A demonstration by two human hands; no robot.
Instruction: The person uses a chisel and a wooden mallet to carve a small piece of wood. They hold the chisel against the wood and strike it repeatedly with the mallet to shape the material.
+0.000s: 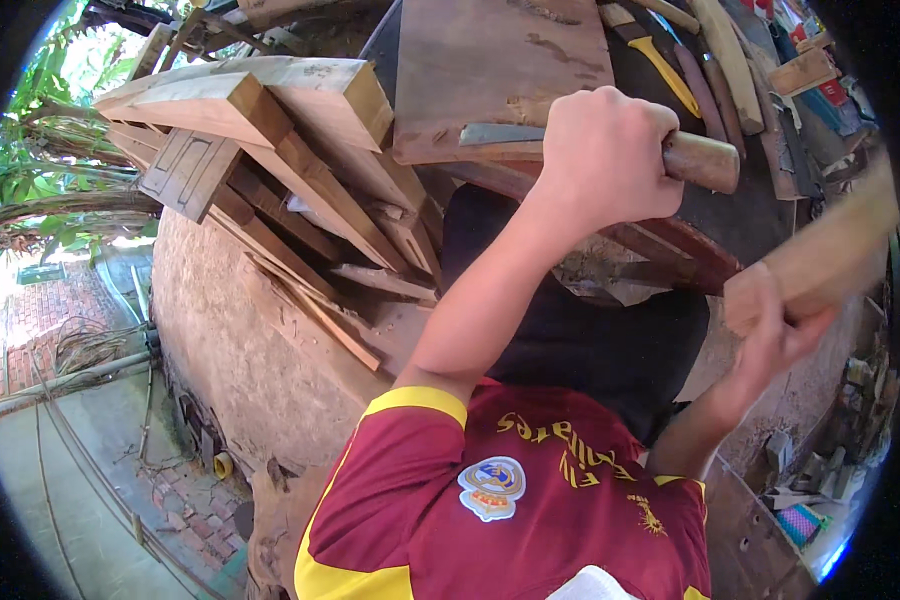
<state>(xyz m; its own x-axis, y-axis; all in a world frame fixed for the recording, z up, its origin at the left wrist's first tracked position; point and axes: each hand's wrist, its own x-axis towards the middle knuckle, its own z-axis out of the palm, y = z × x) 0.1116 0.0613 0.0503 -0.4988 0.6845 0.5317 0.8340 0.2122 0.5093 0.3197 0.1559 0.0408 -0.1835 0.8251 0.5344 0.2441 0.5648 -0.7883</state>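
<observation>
My left hand (615,155) is closed in a fist around the wooden handle of a chisel (705,160). The chisel's flat grey blade sticks out on the left side of the fist, over the near edge of a brown wooden board (500,60). At the right, my right hand (770,340) grips one end of a thick pale wooden block (820,250). Motion blurs the block's far end, so I cannot tell whether it is a mallet. The block and the chisel handle are apart.
Long squared timbers (315,95) lean in a stack at the left, beside a small carved wooden panel (190,170). Beyond the board, a yellow-handled brush (660,70) lies among wooden-handled tools on a dark surface. Scraps litter the ground at the right.
</observation>
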